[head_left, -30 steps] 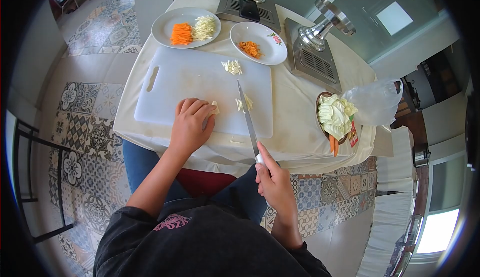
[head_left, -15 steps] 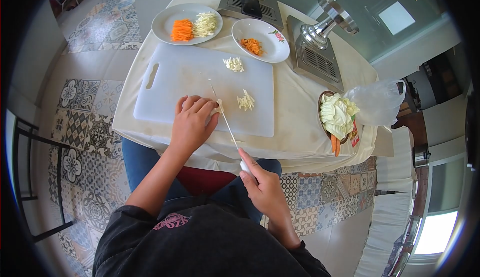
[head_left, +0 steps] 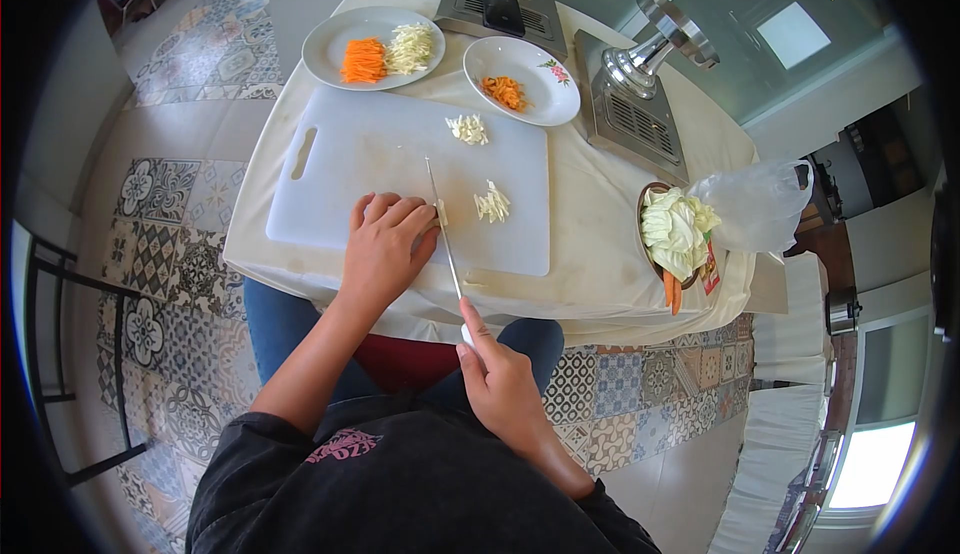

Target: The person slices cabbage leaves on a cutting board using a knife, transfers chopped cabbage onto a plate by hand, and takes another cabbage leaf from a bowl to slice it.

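Observation:
My right hand grips the white handle of a long knife, its blade resting edge-on beside the fingertips of my left hand. My left hand presses with curled fingers on a small pale piece of vegetable on the white cutting board; most of the piece is hidden by fingers and blade. To the right of the blade lies a small pile of pale strips. Another pile of pale cut bits sits near the board's far edge.
Behind the board stand a plate of orange and pale strips and a flowered plate with orange shreds. Two metal stoves are at the back, one bearing a phone. A bowl with cabbage and a plastic bag stand right.
The knife has swung left from the strip pile to the piece under my left hand, and my right hand has moved left and down with it. My left hand stays nearly in place.

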A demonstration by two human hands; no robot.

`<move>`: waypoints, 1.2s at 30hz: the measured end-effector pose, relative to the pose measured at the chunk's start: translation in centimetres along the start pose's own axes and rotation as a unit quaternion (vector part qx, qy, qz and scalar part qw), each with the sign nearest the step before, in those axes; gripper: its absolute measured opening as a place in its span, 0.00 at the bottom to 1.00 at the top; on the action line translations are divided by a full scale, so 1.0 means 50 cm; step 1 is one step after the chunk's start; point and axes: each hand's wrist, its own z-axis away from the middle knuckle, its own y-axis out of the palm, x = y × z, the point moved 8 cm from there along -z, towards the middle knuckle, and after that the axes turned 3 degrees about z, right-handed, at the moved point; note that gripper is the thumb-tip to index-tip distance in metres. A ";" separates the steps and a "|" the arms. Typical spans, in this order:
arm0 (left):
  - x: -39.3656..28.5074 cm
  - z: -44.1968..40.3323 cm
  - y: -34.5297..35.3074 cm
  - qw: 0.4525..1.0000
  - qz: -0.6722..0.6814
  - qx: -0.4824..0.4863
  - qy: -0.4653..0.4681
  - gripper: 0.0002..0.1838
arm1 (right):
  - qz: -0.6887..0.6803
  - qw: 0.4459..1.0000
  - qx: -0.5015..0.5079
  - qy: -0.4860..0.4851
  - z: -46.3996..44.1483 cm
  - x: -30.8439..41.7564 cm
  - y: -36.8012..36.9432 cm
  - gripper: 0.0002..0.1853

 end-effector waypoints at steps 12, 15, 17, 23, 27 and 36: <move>0.004 0.002 0.005 1.000 -0.012 0.009 -0.004 0.11 | 0.016 1.000 -0.003 0.002 0.006 0.000 0.009 0.30; 0.000 0.001 0.003 1.000 -0.003 0.005 -0.003 0.12 | 0.006 1.000 0.000 0.005 0.008 0.001 0.007 0.30; -0.001 -0.001 0.001 1.000 0.002 0.004 -0.005 0.12 | -0.005 1.000 -0.003 0.002 0.014 0.001 0.008 0.30; 0.000 0.001 0.001 1.000 0.009 0.002 -0.006 0.12 | 0.001 0.999 0.010 0.030 -0.003 0.002 0.008 0.29; 0.001 0.001 0.002 1.000 0.010 0.004 -0.005 0.12 | -0.004 0.999 0.010 0.035 -0.027 0.005 0.006 0.29; -0.001 0.003 0.002 1.000 0.000 0.000 -0.015 0.11 | 0.017 1.000 -0.004 0.012 -0.014 -0.002 0.001 0.29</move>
